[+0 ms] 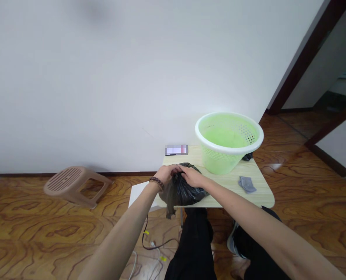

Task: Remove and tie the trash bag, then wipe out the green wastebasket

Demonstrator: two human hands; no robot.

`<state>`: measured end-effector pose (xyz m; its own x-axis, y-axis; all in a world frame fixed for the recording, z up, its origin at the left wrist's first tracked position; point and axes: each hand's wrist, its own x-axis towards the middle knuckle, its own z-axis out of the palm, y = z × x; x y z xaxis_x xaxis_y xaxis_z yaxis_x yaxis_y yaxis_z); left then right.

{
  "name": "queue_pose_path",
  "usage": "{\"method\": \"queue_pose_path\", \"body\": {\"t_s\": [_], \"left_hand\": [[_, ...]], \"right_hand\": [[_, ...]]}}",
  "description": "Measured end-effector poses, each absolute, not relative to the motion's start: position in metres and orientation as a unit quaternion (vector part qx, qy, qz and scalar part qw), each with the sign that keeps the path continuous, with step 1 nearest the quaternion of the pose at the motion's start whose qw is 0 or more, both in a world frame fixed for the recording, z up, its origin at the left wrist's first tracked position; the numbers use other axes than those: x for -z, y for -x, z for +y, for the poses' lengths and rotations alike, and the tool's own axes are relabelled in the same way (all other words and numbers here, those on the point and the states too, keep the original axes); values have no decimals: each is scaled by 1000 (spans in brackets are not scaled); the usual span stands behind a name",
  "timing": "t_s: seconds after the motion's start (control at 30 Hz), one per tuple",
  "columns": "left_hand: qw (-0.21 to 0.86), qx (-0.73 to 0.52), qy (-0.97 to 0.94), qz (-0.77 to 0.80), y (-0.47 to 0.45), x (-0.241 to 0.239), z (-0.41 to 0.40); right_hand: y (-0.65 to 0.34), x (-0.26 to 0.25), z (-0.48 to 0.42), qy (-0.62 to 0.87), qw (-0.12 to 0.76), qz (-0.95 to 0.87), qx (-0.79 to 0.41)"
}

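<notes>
A full black plastic bag (pixel 190 194) lies at the near left part of the small wooden-topped table (pixel 228 190), one loose end drooping over the front edge. My left hand (pixel 167 172), with a beaded bracelet at the wrist, is closed on the gathered top of the bag. From the other side my right hand (pixel 192 175) grips the same bunched plastic, its fingers meeting the left ones. What the bag contains is hidden.
A green basket (pixel 219 165) with a white rim stands at the table's back right. Nearby lie a folded grey cloth (pixel 247 184) and a phone (pixel 176 150). On the floor are a brown plastic stool (pixel 70 182) and cables (pixel 158 247).
</notes>
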<state>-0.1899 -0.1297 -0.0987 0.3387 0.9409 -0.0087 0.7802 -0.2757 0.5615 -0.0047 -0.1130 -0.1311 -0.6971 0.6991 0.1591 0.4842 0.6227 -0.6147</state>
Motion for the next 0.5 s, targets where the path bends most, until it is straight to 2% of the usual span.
{"method": "queue_pose_path", "body": {"t_s": [0.2, 0.27, 0.4, 0.5], "left_hand": [[133, -121, -819, 545, 191, 110, -141], [111, -142, -815, 550, 191, 117, -143], [118, -228, -790, 557, 188, 132, -146], [149, -268, -763, 569, 188, 138, -146]], "right_hand": [[10, 139, -115, 338, 123, -906, -223], [10, 140, -115, 335, 99, -910, -224], [9, 136, -107, 312, 77, -898, -300], [9, 131, -95, 341, 103, -852, -385]]}}
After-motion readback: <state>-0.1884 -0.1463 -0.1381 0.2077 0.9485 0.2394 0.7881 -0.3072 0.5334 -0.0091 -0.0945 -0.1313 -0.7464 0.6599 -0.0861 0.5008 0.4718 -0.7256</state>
